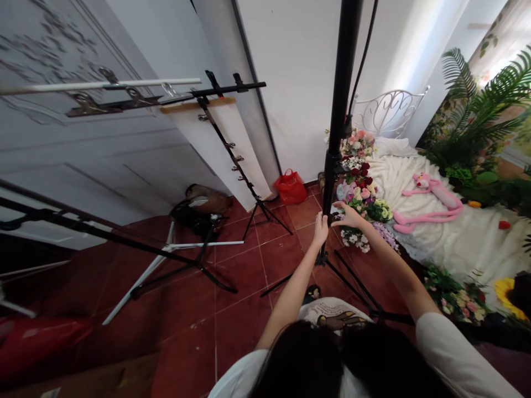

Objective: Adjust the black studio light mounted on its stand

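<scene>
A black light stand (329, 188) rises upright in front of me, its splayed legs on the tiled floor. My left hand (320, 228) is closed round its pole, below a collar with a knob (334, 163). On the pole's right side, my right hand (349, 216) is curved like a C, thumb and fingers apart, with the fingertips close to the pole. Whether they touch it I cannot tell. A black cable (362, 66) hangs beside the upper pole.
Artificial flowers (365, 193) edge a bed with a cream cover (435, 249) and a pink plush toy (448, 199) at right. A red bag (291, 187) stands by the wall. Leftward are a clip-hung backdrop stand (228, 145), a white-legged stand (143, 279) and a black bag (193, 215).
</scene>
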Demonstrator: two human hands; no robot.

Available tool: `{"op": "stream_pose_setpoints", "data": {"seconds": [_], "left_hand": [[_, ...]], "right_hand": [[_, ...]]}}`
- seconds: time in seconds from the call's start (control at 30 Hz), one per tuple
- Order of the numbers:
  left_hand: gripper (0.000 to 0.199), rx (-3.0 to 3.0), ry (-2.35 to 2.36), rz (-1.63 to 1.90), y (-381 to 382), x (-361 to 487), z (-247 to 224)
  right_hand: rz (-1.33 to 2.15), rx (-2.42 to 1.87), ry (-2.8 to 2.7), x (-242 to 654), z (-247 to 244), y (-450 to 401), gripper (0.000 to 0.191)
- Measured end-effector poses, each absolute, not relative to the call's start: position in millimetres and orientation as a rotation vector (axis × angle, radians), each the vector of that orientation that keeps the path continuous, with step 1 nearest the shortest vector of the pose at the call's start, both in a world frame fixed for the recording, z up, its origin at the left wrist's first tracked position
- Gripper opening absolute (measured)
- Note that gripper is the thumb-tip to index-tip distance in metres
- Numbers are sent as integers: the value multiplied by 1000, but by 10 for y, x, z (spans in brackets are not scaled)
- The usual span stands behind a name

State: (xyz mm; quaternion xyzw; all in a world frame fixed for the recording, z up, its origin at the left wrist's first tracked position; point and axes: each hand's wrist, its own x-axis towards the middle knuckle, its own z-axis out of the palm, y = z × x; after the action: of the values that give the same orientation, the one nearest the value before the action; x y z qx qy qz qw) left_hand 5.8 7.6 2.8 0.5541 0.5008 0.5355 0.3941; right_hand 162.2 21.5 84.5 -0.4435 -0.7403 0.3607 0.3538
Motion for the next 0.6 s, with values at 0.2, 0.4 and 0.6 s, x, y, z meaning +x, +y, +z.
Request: {"op": "stream_pose_setpoints", "data": {"seconds": [0.2, 0.4, 0.6], "left_hand": [[48, 1414, 1249, 1374, 44, 62, 49], [57, 1437, 1266, 1364, 79, 62, 17], [52, 1411, 1237, 1329, 55, 40, 30]], "right_hand": [[870, -859, -1622, 1244, 1729, 241, 74], [503, -886, -1503, 685, 2440, 388, 45], [404, -902, -1584, 689, 2457, 437, 42]]}}
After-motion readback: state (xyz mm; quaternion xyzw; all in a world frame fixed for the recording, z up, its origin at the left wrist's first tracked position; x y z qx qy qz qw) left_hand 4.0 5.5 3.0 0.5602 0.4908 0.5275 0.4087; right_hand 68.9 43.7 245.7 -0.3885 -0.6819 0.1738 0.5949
